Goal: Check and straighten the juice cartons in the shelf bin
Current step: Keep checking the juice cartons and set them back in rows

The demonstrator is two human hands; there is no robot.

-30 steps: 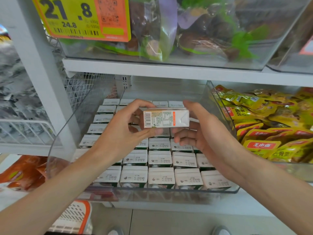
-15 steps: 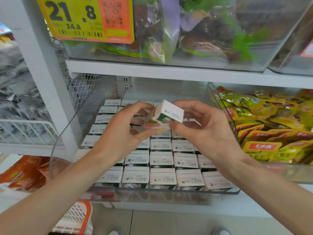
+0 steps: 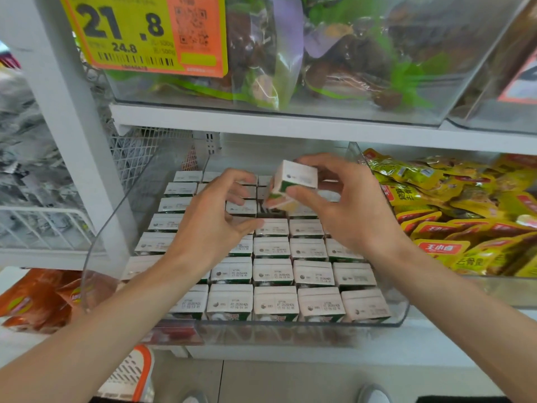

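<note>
At centre, right hand (image 3: 348,210) pinches a tilted carton (image 3: 296,177) over a gap (image 3: 268,212), left hand (image 3: 215,225) loose, empty; lowered askew, it could jam.

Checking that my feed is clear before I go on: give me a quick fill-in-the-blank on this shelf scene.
1. The right hand pinches one carton; the left hand holds ___.
2. The packets right of the bin are mostly ___ in colour.
3. The big price on the tag reads ___.

Missing words: nothing; yellow; 21.8
</note>
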